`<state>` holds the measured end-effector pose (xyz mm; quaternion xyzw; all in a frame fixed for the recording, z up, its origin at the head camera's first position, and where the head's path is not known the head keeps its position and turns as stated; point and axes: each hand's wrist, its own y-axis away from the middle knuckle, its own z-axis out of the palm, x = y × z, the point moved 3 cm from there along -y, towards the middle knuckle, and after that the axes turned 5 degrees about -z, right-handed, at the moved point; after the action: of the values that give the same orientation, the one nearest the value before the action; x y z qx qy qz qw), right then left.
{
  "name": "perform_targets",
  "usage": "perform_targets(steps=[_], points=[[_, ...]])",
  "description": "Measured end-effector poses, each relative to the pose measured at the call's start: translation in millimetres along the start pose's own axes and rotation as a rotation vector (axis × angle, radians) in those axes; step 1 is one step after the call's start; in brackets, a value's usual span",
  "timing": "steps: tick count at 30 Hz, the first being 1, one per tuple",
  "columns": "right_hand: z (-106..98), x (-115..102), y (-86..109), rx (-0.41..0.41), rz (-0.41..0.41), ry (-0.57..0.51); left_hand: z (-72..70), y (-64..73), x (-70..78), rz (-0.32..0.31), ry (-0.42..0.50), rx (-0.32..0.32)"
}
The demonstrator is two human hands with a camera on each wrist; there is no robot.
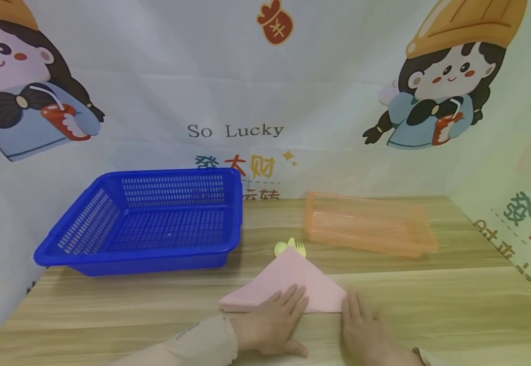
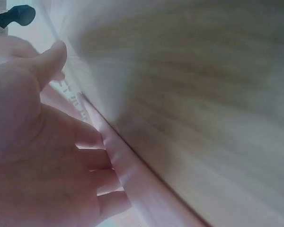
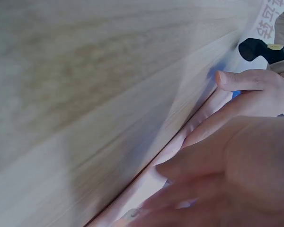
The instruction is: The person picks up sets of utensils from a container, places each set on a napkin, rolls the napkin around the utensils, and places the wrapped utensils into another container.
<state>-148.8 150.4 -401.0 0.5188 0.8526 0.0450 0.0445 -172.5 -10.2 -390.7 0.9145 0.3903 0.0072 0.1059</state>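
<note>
A pink cloth [image 1: 292, 272] lies folded into a triangle on the table, its point facing away from me. Out from under that point stick the ends of pale yellow cutlery, among them a fork [image 1: 300, 247] and a rounded spoon-like end [image 1: 280, 248]; the rest is hidden. My left hand [image 1: 280, 321] rests with outstretched fingers on the cloth, thumb spread to the side. At the right corner, my right hand [image 1: 365, 328] touches the cloth with its straight fingers. In the left wrist view, fingers lie across the cloth's folded edge [image 2: 146, 189].
To the left stands a blue plastic basket [image 1: 235, 229] with slotted sides. An orange mesh basket [image 1: 370, 231] sits at the back right. Both are on the wood-grain table [image 1: 453, 305], with a printed white backdrop [image 1: 338, 127] behind and at the sides.
</note>
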Motion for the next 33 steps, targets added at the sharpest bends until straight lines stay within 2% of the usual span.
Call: perform_targets(steps=[2,5,9,12,15,20,25,33], points=[[-6,-6,-2.0,0.039,-0.116,0.000,0.3,-0.4,0.1,0.001,0.004,-0.007],[-13,-17,-7.0,0.044,-0.293,-0.028,0.5,0.1,-0.1,-0.006,0.032,-0.020],[-17,-28,-13.5,0.059,-0.395,-0.030,1.6,6.4,0.1,-0.067,0.062,-0.028],[-17,-32,-17.2,0.087,-0.427,-0.009,3.7,14.0,0.4,-0.136,0.076,-0.035],[-15,-34,-20.5,0.111,-0.455,0.020,6.1,19.7,-0.1,-0.173,0.091,-0.046],[-12,-38,-25.2,0.085,-0.476,0.036,8.7,24.1,-2.3,-0.167,0.113,-0.047],[-11,-40,-27.8,0.066,-0.455,0.025,11.8,29.8,-6.4,-0.204,0.139,-0.036],[-12,-41,-29.1,0.082,-0.433,0.009,17.1,34.2,-12.5,-0.199,0.092,-0.030]])
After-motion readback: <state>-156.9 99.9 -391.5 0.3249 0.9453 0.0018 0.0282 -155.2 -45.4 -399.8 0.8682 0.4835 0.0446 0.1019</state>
